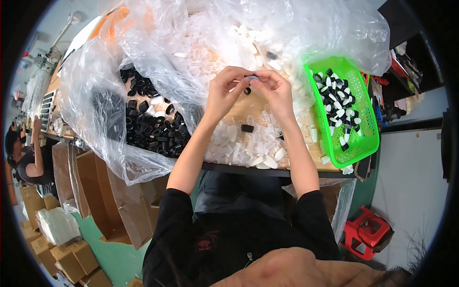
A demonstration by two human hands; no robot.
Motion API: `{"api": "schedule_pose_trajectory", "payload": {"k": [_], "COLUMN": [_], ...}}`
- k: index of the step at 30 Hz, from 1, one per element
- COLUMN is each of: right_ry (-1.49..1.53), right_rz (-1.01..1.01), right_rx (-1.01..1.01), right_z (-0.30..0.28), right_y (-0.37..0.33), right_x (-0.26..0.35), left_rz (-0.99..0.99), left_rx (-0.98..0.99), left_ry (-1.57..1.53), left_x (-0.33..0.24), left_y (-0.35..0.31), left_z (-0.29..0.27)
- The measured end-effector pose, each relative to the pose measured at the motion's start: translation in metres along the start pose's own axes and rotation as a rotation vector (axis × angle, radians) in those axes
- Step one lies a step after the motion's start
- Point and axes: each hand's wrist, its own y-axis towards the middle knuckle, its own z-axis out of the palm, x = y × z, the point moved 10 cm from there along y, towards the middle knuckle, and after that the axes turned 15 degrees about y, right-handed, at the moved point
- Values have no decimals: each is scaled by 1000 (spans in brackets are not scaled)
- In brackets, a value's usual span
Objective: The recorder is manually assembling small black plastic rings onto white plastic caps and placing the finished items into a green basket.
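My left hand (226, 90) and my right hand (276, 90) meet above the middle of the table, fingertips closed in a pinch on one small greyish oval piece (252, 78). Fingers cover part of it, so its exact kind cannot be made out. Just below the fingertips is a small black ring-like piece (247, 90). Nearer me, a black oval piece (247, 128) rests on a spread of clear plastic rings (264, 134). White pointed oval caps (270, 162) are scattered at the front edge.
On the left, a clear plastic bag (107, 115) surrounds a heap of black ring pieces (155, 131). A green basket (366, 129) at the right contains black-and-white pieces. Cardboard boxes (103, 196) stand lower left, a red stool (366, 233) lower right. Another person (33, 162) is far left.
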Motion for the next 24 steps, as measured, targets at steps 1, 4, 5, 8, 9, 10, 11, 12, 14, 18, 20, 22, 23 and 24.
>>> {"api": "schedule_pose_trajectory", "payload": {"k": [1, 4, 5, 8, 9, 10, 11, 12, 14, 18, 20, 22, 23, 24], "right_ry": [27, 64, 69, 45, 48, 45, 42, 44, 10, 77, -131, -332, -532, -686], "right_rz": [-17, -22, -14, -8, -6, -55, -104, -102, -182, -242, -280, -416, -546, -711], "right_rx": [-19, -31, -32, -29, -22, -33, -44, -39, -37, 4, -80, -147, -214, -302], "right_z": [-1, 0, 0, 1, 4, 4, 4, 6, 8, 13, 11, -5, -15, -20], "right_y": [-1, -1, -1, -1, -2, -2, -3, -4, -8, -10, -11, -9, -13, -23], "right_x": [1, 0, -1, 5, 4, 7, 10, 8, 12, 15, 25, 46, 63, 92], "left_rz": [-1, -29, -6, 27, 47, 68, 51, 51, 14, 13, -9, 73, 151, 152], "left_rx": [-4, -83, -104, -137, -141, -144, -158, -163, -129, -155, -130, -164, -198, -256], "left_ry": [3, -37, -30, -9, -6, -3, -15, -12, 44, 74, 140, 357, 575, 721], "left_x": [2, 8, 6, 0, -3, -5, -3, -3, -1, -8, -10, -37, -53, -59], "left_y": [0, -1, -2, -2, -3, -3, -3, -5, -7, -10, -9, -12, -17, -23], "left_z": [1, -2, -3, -5, -4, -4, -5, -5, -2, -3, -4, -17, -26, -45]}}
